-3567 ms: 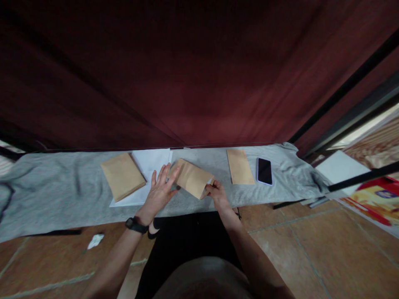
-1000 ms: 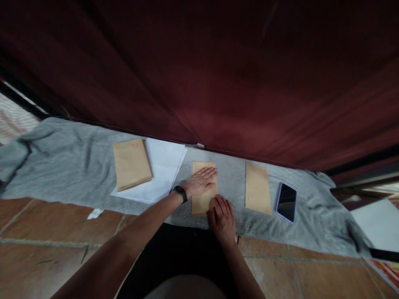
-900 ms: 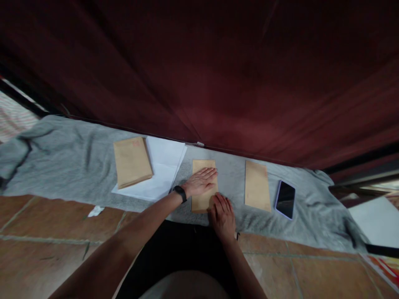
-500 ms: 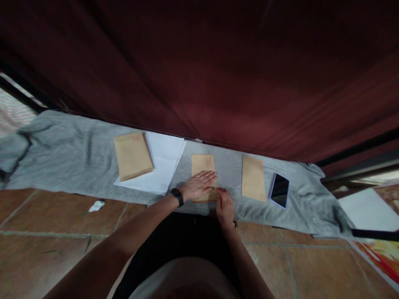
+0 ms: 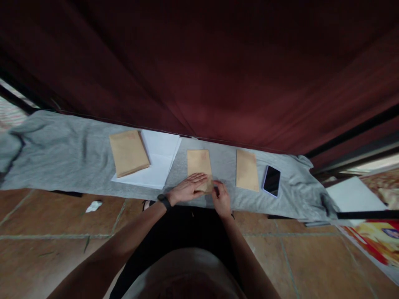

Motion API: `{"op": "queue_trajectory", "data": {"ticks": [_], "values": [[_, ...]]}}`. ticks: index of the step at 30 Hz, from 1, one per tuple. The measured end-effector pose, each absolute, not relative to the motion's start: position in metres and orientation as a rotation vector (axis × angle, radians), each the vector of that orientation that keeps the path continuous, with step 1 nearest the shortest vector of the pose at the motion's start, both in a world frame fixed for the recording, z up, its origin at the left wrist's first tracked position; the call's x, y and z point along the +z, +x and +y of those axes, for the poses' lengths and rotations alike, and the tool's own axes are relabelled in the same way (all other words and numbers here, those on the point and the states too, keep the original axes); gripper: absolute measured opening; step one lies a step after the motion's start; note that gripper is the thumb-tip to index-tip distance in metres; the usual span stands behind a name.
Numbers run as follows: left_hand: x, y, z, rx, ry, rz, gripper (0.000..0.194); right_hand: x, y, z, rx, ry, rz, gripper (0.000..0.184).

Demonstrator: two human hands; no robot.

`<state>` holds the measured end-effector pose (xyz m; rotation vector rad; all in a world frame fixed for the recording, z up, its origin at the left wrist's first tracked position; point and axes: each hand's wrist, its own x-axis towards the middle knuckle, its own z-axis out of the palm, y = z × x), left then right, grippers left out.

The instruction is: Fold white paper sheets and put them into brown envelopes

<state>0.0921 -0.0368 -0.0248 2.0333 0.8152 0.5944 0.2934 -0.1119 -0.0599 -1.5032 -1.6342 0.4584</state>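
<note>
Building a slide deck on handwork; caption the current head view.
Left hand flat on a brown envelope, right hand at its edge, phone off to the right.

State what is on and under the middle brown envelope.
Across the brown envelope lies the left hand; the right hand is at its lower right corner. Grey cloth shows around it; anything directly beneath is covered.

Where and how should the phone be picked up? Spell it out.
Probably best by the middle of its two long edges, with the right hand coming from above and the near side. The phone lies flat, screen up, on the grey cloth, its short end toward the person and both long edges uncovered.
</note>
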Motion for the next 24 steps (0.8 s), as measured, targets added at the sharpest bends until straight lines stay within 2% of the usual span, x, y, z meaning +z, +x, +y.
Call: {"op": "queue_trajectory", "data": {"ticks": [3,11,14,17,20,24], "values": [[-0.026,0.084,-0.047,0.569,2.156,0.875,0.056,-0.059,0.296,-0.111,0.462,-1.498,-1.692,0.035],[-0.03,0.079,-0.049,0.501,2.386,0.999,0.033,-0.061,0.296,-0.109,0.403,-1.52,-1.747,0.036],[-0.031,0.078,-0.049,0.732,2.151,1.129,0.037,-0.059,0.297,-0.103,0.399,-1.525,-1.687,0.037],[-0.034,0.079,-0.041,1.029,1.514,1.436,0.045,-0.055,0.297,-0.085,0.39,-1.619,-1.638,0.037],[-0.034,0.085,-0.028,1.111,1.036,1.548,0.047,-0.047,0.293,-0.056,0.542,-1.791,-1.491,0.035],[-0.028,0.096,-0.018,1.141,0.929,1.493,0.041,-0.04,0.282,-0.027,0.723,-1.813,-1.334,0.018]]}}
